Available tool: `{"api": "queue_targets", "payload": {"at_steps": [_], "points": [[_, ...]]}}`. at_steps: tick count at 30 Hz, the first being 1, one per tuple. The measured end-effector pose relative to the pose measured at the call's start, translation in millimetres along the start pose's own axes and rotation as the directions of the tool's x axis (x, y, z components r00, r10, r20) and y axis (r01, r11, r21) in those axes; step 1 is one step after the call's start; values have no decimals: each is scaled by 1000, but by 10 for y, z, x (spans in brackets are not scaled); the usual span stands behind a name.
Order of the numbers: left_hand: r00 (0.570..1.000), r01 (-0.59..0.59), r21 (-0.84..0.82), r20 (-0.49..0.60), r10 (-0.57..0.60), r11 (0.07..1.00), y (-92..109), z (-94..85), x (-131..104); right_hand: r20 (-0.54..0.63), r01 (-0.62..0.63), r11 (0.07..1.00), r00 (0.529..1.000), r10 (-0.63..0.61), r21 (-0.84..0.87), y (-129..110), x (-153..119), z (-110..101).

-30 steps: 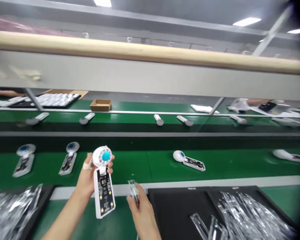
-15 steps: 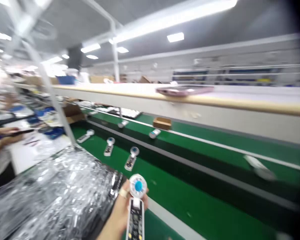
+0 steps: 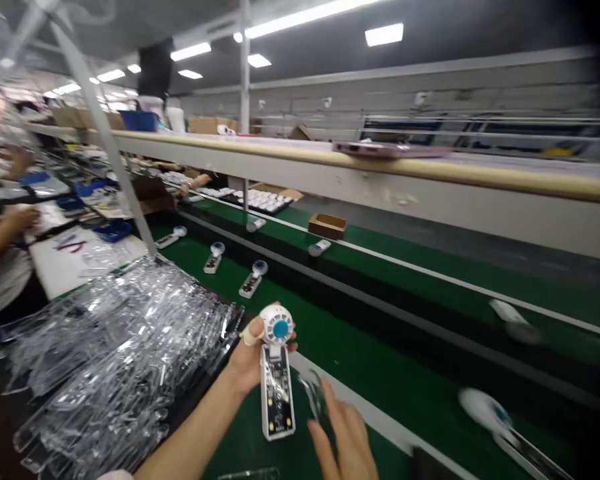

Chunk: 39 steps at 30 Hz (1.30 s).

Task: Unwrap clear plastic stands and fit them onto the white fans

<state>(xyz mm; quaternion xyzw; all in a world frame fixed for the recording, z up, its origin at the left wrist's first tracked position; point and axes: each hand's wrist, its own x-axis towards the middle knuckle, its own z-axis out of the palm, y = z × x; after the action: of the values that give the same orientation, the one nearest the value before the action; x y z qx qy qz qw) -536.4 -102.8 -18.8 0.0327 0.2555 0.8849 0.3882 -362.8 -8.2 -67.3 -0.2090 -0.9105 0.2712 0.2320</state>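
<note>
Ahead of me a long green counter (image 3: 340, 319) runs off diagonally to my left, a thin white rail (image 3: 405, 264) along its length. Above it I see a raised shelf with a rounded, pale wooden edge (image 3: 480, 172), and a vertical post (image 3: 245, 80) rises beside it. A whitish pole (image 3: 101, 133) slants down on my left, near a white worktop (image 3: 55, 277). Past the shelf, a light grey wall (image 3: 505, 87) closes off the room, with horizontal metal rails (image 3: 480, 119) before it. Over my head, a long bright strip light (image 3: 320, 15) and rectangular light panels (image 3: 384, 35) shine from the dark grey ceiling (image 3: 455, 33).
</note>
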Motion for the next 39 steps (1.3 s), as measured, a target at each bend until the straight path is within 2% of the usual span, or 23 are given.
{"api": "queue_targets", "payload": {"at_steps": [3,5,9,11,15,17,19,21,24,26,27,28,29,31,32,33,36,39], "points": [[1000,14,30,20,-14,999,-105,102,-44,-93,-18,1000,995,19,20,-379,32,16],[999,24,48,28,-26,999,-165,164,-85,-138,-22,1000,990,24,12,-523,56,66],[999,17,78,27,-19,997,-220,247,-162,-246,-78,997,967,70,-22,-618,37,222],[999,15,99,31,-19,995,-215,262,-185,-263,-100,994,961,86,-39,-632,6,298],[997,0,147,76,-11,989,-203,258,-197,-199,-149,988,968,153,31,-641,-74,337],[996,-9,175,86,-6,984,-218,255,-194,-103,-196,970,972,211,141,-609,-100,277],[997,-20,239,75,3,971,-241,254,-197,-7,-199,958,979,205,208,-543,-109,175],[998,19,400,49,-42,916,-264,256,-214,-7,-160,971,986,164,180,-457,-111,57],[965,233,674,-73,-250,701,-319,273,-267,-61,-126,991,990,129,54,-341,-118,-94],[943,311,746,-165,-290,589,-393,304,-319,-54,-152,985,986,156,83,-283,-111,-155],[951,297,762,-179,-253,576,-444,326,-349,-70,-212,962,972,226,170,-254,-97,-172],[967,250,777,-168,-192,578,-501,352,-383,-100,-295,912,937,334,286,-221,-75,-181],[982,186,794,-141,-122,578,-562,380,-419,-133,-375,834,878,459,405,-184,-48,-185],[998,66,831,-63,-24,553,-677,434,-498,-168,-479,667,727,666,571,-102,10,-181],[1000,26,847,-31,0,531,-726,455,-539,-176,-504,616,670,721,605,-63,34,-176],[1000,2,861,-11,13,509,-768,470,-578,-184,-517,597,642,744,614,-28,52,-169],[998,-38,885,10,63,465,-866,466,-653,-218,-519,601,619,755,608,54,80,-143],[997,-49,887,18,71,459,-966,409,-568,-214,-531,626,640,738,571,158,98,-141]]}}
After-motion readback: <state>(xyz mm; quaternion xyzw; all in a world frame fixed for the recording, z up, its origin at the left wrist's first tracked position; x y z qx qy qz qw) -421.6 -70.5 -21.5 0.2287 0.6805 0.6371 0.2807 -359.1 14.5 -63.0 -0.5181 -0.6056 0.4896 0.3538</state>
